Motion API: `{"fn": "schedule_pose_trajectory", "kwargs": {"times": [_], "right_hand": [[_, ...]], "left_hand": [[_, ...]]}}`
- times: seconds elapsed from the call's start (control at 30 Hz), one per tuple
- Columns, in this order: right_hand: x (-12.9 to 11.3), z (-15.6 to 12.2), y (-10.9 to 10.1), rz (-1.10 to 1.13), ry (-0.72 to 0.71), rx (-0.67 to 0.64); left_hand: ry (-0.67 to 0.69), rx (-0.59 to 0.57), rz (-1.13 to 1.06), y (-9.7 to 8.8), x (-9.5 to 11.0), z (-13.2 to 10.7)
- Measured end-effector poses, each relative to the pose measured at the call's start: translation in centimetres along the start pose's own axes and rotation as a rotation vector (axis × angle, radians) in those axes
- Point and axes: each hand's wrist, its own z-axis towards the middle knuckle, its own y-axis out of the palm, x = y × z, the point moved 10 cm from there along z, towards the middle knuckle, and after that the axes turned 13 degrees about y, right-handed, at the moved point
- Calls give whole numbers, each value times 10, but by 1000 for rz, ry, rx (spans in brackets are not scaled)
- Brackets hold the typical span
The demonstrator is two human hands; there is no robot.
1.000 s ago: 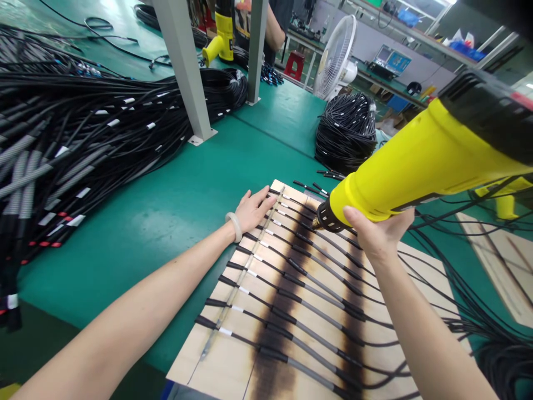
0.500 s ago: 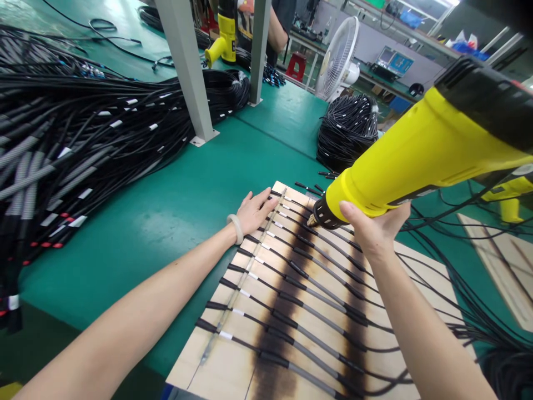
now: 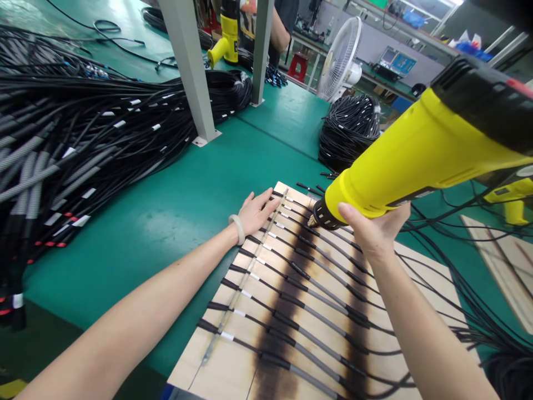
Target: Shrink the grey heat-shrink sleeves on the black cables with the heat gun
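Bench inventory, 1 moment, seen from the wearer's head. Item 1: left hand (image 3: pixel 255 214), bare, palm down, fingers slightly apart and flat, resting on the far corner of a pale wooden board (image 3: pixel 227 364), with a pale round bangle (image 3: pixel 236 229) on the wrist. Item 2: right hand (image 3: pixel 375 230), fingers together and curled under the barrel of a yellow plastic heat gun (image 3: pixel 395 166), thumb along its side. Item 3: the gun, long axis running from upper right down to the left, its black nozzle (image 3: pixel 323 215) just above the far part of the board. The right hand sits nearer the nozzle; the left lies just to its left, fingertips pointing towards it. Item 4: black cables with grey sleeves (image 3: pixel 327 319), laid side by side across the board under the nozzle, crossed by a thin metal strip (image 3: pixel 244 276) just beside the left fingertips. Item 5: 2 dark brown scorch bands (image 3: pixel 283 311) along the board. Surroundings: green bench mat (image 3: pixel 137 222), a large heap of bundled black cables (image 3: pixel 83 144) to the left, a black cable coil (image 3: pixel 347 133) beyond the board, 2 grey steel posts (image 3: pixel 189 66), a white pedestal fan (image 3: pixel 339 58), and a co-worker's arm (image 3: pixel 280 28) beside a second yellow heat gun (image 3: pixel 225 44).
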Motion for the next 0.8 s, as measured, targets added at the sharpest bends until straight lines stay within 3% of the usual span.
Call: {"fn": "schedule_pose_trajectory", "kwargs": {"times": [0.8], "right_hand": [[-4, -1, 0, -5, -10, 7]], "left_hand": [[-12, -10, 16, -1, 1, 0]]}}
